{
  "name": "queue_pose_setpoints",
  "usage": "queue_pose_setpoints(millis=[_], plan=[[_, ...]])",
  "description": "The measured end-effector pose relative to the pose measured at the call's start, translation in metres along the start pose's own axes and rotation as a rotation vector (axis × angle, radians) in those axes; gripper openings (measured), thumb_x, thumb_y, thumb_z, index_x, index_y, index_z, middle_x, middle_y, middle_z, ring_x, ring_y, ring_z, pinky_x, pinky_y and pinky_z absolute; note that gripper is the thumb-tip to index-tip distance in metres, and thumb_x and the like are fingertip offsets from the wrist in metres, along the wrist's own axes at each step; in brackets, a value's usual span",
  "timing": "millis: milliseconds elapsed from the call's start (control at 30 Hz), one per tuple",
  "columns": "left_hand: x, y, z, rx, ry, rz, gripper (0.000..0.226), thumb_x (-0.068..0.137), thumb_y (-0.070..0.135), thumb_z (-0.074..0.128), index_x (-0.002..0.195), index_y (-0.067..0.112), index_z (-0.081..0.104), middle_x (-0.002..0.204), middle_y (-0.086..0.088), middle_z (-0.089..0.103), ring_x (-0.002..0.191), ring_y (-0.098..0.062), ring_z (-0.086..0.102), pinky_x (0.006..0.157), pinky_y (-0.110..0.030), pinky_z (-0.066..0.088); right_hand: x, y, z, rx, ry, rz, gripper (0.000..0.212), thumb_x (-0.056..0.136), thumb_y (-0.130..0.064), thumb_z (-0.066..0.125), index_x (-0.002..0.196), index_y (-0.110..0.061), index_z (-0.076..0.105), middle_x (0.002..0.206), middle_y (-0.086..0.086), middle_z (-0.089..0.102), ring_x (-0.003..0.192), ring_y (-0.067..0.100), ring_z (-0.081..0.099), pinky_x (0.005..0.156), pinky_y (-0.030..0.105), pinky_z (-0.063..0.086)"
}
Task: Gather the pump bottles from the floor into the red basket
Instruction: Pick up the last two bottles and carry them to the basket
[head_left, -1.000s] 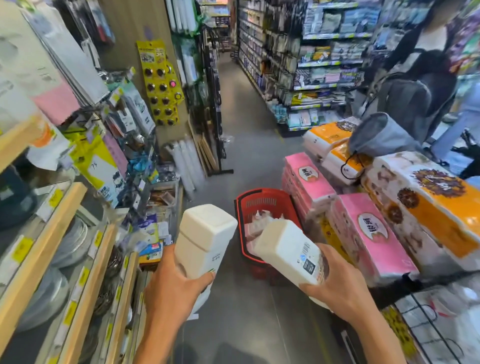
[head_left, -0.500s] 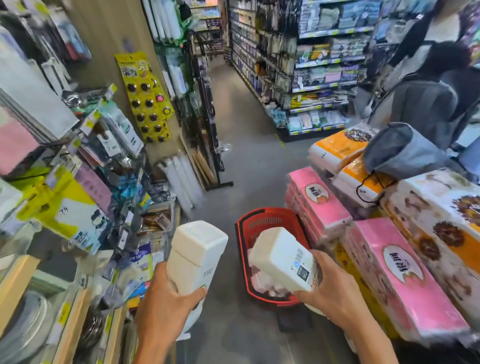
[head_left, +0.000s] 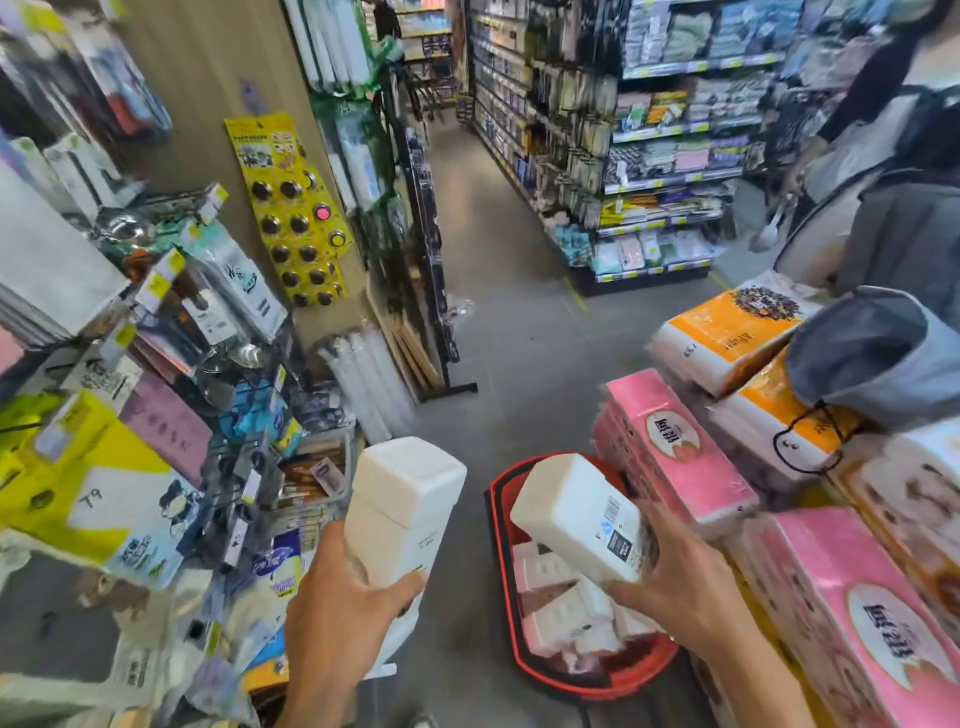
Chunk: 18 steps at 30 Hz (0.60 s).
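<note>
2 pump bottles are being gripped: the left bottle (head_left: 402, 512) by the left hand (head_left: 337, 613), left of the red basket (head_left: 623, 675); the right bottle (head_left: 576, 514) by the right hand (head_left: 691, 587), tilted above it, presumably for release inside.

The left pump bottle (head_left: 402, 514) is plain white; the right pump bottle (head_left: 582, 519) is white with a small black label. Red basket (head_left: 500, 561), pink packs (head_left: 675, 447), orange-and-white packs (head_left: 722, 332), grey floor (head_left: 519, 332).
</note>
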<state>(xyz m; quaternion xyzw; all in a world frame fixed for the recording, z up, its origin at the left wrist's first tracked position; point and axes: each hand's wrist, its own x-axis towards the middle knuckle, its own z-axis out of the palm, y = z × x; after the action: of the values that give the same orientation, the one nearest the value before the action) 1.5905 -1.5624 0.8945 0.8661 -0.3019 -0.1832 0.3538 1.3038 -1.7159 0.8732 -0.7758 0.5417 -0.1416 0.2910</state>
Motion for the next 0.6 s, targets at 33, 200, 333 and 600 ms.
queue_pose_setpoints(millis=[33,200,333,600], plan=[[0.014,0.0,0.0,-0.002,-0.008,0.004,0.074,0.058,0.044,0.09,0.111,0.043,0.039,0.101,0.015,0.062,0.095,-0.024,0.061,0.08,-0.042,0.051,0.009,-0.006,0.004,-0.003,0.005,0.008,0.079,0.058,-0.046,0.086,0.127,-0.038,0.049,0.097,-0.031,0.057,0.09,0.002,0.06,0.077,0.031,0.049],[0.089,-0.002,-0.007,-0.007,-0.063,0.044,0.071,0.056,0.045,0.089,0.11,0.041,0.043,0.105,0.015,0.063,0.097,-0.024,0.061,0.083,-0.045,0.052,0.048,-0.04,0.019,-0.023,0.04,0.051,0.079,0.062,-0.041,0.087,0.13,-0.035,0.049,0.101,-0.026,0.058,0.088,0.0,0.058,0.069,0.025,0.043],[0.152,0.004,-0.017,-0.009,-0.118,0.105,0.074,0.052,0.05,0.087,0.109,0.048,0.039,0.103,0.018,0.063,0.096,-0.023,0.062,0.082,-0.045,0.053,0.074,-0.069,0.031,-0.018,0.084,0.103,0.083,0.06,-0.042,0.086,0.133,-0.035,0.048,0.101,-0.026,0.059,0.087,-0.003,0.059,0.072,0.027,0.049],[0.248,0.029,0.001,0.038,-0.269,0.204,0.068,0.059,0.038,0.091,0.108,0.035,0.043,0.1,0.009,0.062,0.094,-0.028,0.06,0.077,-0.043,0.051,0.103,-0.084,0.043,0.036,0.145,0.301,0.091,0.055,-0.052,0.082,0.137,-0.037,0.045,0.107,-0.026,0.058,0.095,0.005,0.061,0.084,0.038,0.056]])
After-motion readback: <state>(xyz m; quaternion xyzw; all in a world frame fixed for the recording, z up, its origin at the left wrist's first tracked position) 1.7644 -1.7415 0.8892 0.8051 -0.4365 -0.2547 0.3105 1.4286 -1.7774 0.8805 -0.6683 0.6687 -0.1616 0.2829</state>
